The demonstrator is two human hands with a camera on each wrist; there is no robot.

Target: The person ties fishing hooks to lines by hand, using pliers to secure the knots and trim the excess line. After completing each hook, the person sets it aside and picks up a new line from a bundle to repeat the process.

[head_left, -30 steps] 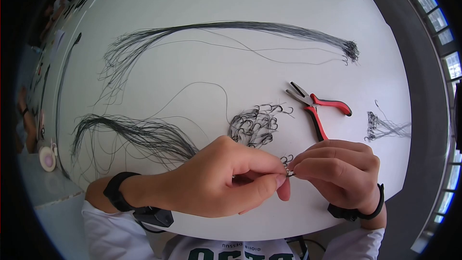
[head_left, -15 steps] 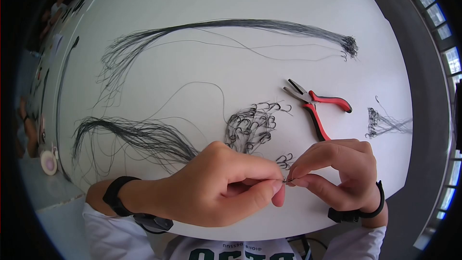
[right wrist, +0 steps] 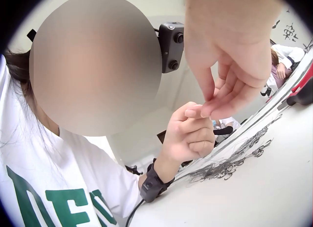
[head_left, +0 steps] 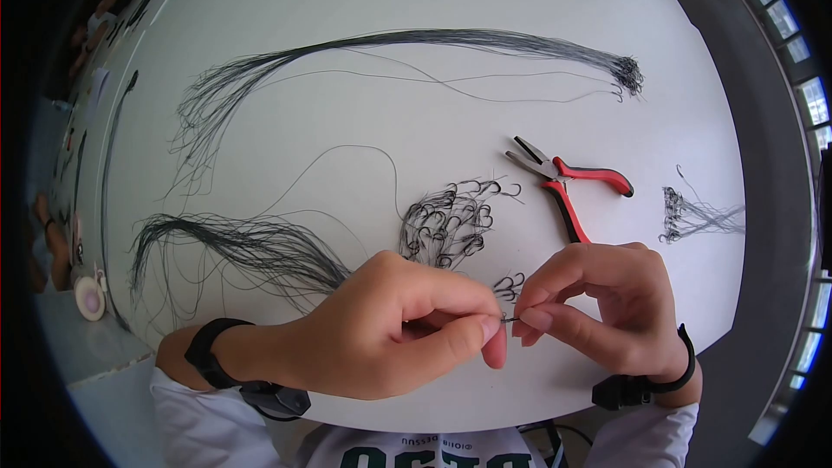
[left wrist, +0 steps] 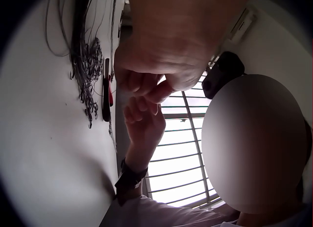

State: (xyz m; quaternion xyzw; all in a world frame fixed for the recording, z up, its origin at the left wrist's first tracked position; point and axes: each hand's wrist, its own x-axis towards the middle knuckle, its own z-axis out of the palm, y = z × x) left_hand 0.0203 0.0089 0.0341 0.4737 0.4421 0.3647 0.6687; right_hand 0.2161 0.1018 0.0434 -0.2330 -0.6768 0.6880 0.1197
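Both hands meet low in the head view, fingertip to fingertip, over the near part of the white table. My left hand (head_left: 403, 329) pinches a tiny dark piece, apparently a fish hook (head_left: 510, 320), between thumb and forefinger. From the other side my right hand (head_left: 607, 308) pinches the same piece with thumb and fingertips; most of it is hidden. Just beyond the fingertips lie a few loose fish hooks (head_left: 510, 286). A larger heap of black hooks (head_left: 446, 221) is behind them, with a bundle of dark fishing line (head_left: 251, 247) reaching left, partly behind the left hand.
Red-handled pliers (head_left: 563, 191) lie with jaws apart beyond the right hand. Across the table's back stretches another long bundle of hooked lines (head_left: 416, 36). A smaller hook bunch (head_left: 685, 217) sits near the right edge. Other people (head_left: 52, 243) are at the left.
My right hand has turned and changed its hold, so its thumb now shows pinching against the forefinger. The left hand keeps its pinch, and the whole view has shifted slightly.
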